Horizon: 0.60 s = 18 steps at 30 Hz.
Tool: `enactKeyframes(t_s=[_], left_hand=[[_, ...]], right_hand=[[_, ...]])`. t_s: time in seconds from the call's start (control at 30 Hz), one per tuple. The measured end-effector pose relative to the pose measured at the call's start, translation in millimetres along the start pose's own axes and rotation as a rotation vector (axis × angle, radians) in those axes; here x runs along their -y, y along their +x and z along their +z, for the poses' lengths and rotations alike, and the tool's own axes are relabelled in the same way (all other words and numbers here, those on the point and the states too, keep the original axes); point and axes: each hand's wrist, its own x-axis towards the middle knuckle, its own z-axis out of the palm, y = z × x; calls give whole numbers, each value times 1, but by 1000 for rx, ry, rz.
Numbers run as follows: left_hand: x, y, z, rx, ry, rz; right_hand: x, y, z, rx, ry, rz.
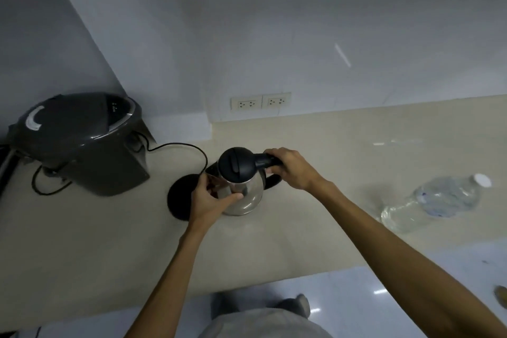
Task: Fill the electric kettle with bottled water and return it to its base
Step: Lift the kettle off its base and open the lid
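Note:
The steel electric kettle [247, 192] with a black lid stands on the beige counter, just right of its round black base [179, 197]. Its lid is closed. My right hand [292, 170] grips the kettle's black handle. My left hand [211, 200] is pressed against the kettle's left side, thumb across the steel body. A clear plastic water bottle [436, 202] with a white cap stands at the right of the counter, apart from both hands.
A dark grey hot-water dispenser [82, 143] stands at the left, with black cords trailing to the kettle base. Two wall sockets [260, 103] sit on the back wall. The counter edge [247, 287] runs in front of me.

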Motion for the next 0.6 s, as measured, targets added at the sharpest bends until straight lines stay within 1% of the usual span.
enactKeyframes(t_s=[0.1,0.23,0.33,0.43,0.6], left_hand=[[-8,-5,52,61,-24,-18],[-14,-16,115,102,-11,-21],[-16,-22,150,121,-4,-13],[-18,-25,171,119,-17,-24],[-17,-28,183,97,20,-40]], right_hand=[[-38,-32,-28,-15,-11,71],[-84,-65,-56,-28,-10,175],[-110,-83,-69,-37,-3,203],[-130,-94,-77,-42,0,192],[-148,-101,-77,-32,28,182]])
